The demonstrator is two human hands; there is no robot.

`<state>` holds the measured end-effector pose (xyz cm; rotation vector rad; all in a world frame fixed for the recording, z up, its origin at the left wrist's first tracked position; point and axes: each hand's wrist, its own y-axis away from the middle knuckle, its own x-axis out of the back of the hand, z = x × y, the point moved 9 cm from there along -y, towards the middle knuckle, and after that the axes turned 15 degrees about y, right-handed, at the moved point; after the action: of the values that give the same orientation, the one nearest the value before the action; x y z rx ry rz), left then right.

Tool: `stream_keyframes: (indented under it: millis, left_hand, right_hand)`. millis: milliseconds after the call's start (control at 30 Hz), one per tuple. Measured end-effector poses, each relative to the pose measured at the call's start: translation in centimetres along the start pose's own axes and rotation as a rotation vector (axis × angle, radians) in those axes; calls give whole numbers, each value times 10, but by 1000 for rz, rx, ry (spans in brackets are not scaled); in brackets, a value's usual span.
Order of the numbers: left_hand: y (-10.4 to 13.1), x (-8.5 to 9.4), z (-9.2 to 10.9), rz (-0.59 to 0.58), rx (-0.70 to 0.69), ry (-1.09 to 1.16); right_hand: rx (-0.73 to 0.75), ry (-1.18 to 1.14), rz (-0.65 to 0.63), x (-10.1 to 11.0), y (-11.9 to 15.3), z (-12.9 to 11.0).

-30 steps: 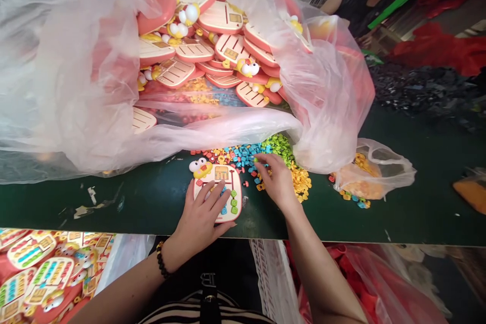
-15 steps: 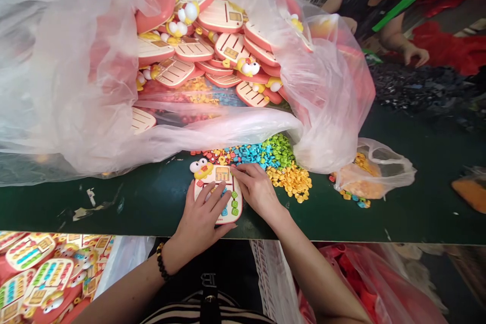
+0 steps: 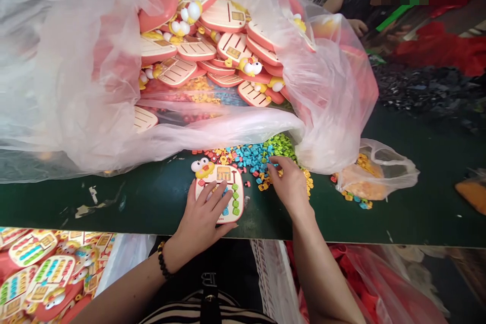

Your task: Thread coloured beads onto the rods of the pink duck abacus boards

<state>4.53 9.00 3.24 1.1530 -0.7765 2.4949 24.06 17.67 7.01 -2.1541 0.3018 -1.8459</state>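
A pink duck-shaped toy board (image 3: 222, 185) lies on the dark green table (image 3: 398, 212), part filled with small coloured beads. My left hand (image 3: 201, 217) rests flat on the board, fingers spread, holding it down. My right hand (image 3: 290, 182) reaches into the pile of loose beads (image 3: 261, 157) to the right of the board, its fingertips at the blue and green ones. Whether a bead sits between those fingers is hidden.
A large clear plastic bag (image 3: 76, 71) of unfilled pink boards (image 3: 228, 45) fills the far left of the table. A small bag of orange beads (image 3: 364, 177) lies to the right. Filled boards (image 3: 41, 273) lie stacked at lower left. Another person's hand (image 3: 359, 26) shows at the back.
My right hand went from the bead pile to the board's top right corner, then back right into the beads. My left hand stayed on the board.
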Motion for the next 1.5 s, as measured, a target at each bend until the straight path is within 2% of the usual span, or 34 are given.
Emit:
stream_keyframes:
  millis: [100,167,300,400,533,700,900,1000,1267,1500]
  left_hand:
    - [0,0,0,6,-3,7]
    - [0,0,0,7,-1,12]
    - [0,1,0,11,3,17]
    - [-1,1,1,12,1,12]
    - [-1,1,1,17,-1,11]
    - [-1,2,2,14,-4,9]
    - [-1,1,2,3,-5,-5]
    - [-2,2,3,0,-5,-2]
    - [-1,1,3,-33,-10,-17]
    - [-2,2,4,7,-16,1]
  right_hand:
    - [-85,-37,25,11,15,13]
    - [-104,-93,-8,14,27,17]
    - [-53,-222,-84,6,52,7]
    - [-49,-232,-93,-6,63,3]
    - [-54,-190,-104,-17,66,3]
    - [-66,-243,-125,-13,69,5]
    - [-325,-126,25,11,84,51]
    - [-361,-42,40,14,91,63]
    - [-301,-4,92,10,88,50]
    - [-232,161,49,-3,73,40]
